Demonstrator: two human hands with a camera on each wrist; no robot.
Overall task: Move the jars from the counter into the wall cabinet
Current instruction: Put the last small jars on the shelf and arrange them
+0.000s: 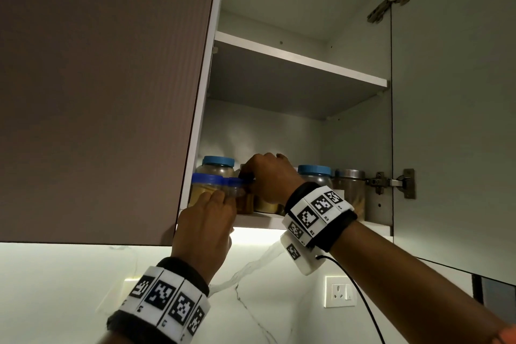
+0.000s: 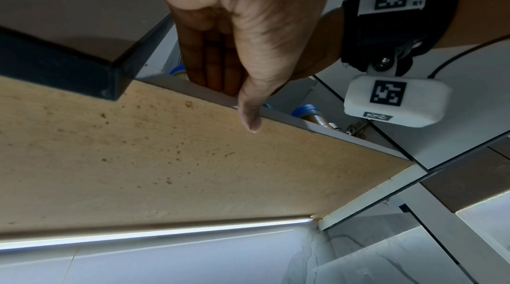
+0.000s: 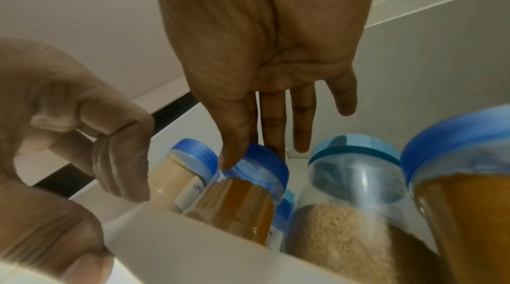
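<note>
1. Nearest the head camera sat the left wrist band [image 1: 170,299], with the left hand [image 1: 205,227] above it at the front lip of the bottom shelf [image 1: 262,220] of the wall cabinet [image 1: 360,131].
2. Left hand: fingers curled and pressed against the front jars; the wrist view showed them folded over the shelf edge with the thumb along the lip. Whether they actually closed round a jar could not be told.
3. Right hand [image 1: 269,179] reached over the jars with fingers loosely extended; the right wrist view showed the thumb tip touching the blue lid rim of the amber-filled jar [image 3: 237,206], a light contact and no enclosing hold.
4. Location of jars: all visible ones stood on the bottom shelf, crowded at its left and front. The counter was out of view, so remaining jars could not be checked.
5. Risk (judgement): the front jars stood close to the lip; a nudge outward could tip one off the shelf.
6. Risk (judgement): pushing one jar back could knock its tightly packed neighbours, since they appeared to touch.
7. Count, head view: five lids made out — four blue-lidded jars, including the tall rear one [image 1: 218,170], and one steel-lidded jar [image 1: 349,190]. Others were possibly hidden behind the right hand.
8. Shelves: two visible; the upper shelf [image 1: 301,61] showed nothing on it from below.
</note>
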